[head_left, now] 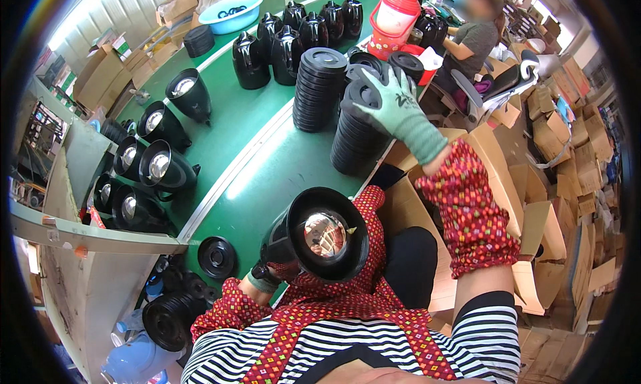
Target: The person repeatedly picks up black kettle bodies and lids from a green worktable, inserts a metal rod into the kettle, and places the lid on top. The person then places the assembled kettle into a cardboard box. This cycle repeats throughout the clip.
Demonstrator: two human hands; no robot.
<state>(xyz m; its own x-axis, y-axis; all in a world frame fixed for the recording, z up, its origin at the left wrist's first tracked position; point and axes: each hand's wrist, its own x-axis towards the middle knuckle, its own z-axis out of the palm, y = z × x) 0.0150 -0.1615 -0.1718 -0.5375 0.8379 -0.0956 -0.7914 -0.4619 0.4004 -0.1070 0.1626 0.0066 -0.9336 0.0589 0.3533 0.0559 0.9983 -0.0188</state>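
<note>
Head view, left hand: the gloved left hand is at the lower left of a black jug and appears clamped on it, though the jug hides most of its fingers.
Black jug: tilted above the lap, its wide mouth toward the camera and a mirrored liner inside. A weak hold would be the likeliest cause of a slip, and the liner could suffer.
Yellowish speck: it shows at the liner's right; too small to identify. If loose, it could get trapped inside.
Right hand: the gloved right hand is over the near stack of black discs, fingers spread apart; whether they press on the top disc, I cannot tell.
Disc stacks: the near one stands by the table edge, just beside a far stack. A sideways push could topple discs toward the cardboard box, and two clinging together might lift as one.
Lone disc: this loose disc lies near the left forearm; a careless elbow could knock it off the green table.
</note>
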